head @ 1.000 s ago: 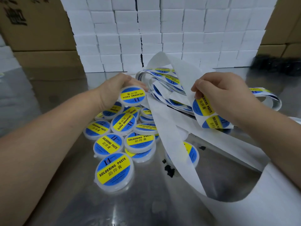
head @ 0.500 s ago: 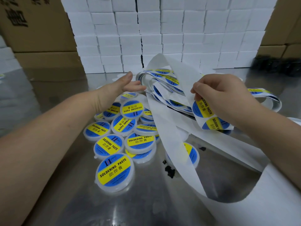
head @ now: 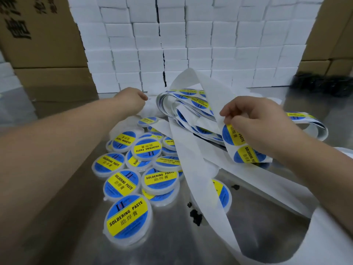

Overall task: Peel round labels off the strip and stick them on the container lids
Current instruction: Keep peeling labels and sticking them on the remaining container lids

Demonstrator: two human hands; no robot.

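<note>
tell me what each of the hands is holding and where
The right hand pinches the label strip at its edge, just above a label. The left hand is curled over plain white containers; whether it grips one cannot be told.

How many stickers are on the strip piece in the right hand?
2 on the strip: one label just under the right hand, another below it. The hand may hide more.

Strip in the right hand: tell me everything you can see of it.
The strip is glossy white backing paper carrying round blue labels with a yellow SOLDERING PASTE band. The right hand pinches its edge, holding it above the table; two labels show below the fingers. It seems to run back into a loose coil; bare backing trails toward the camera.
</note>
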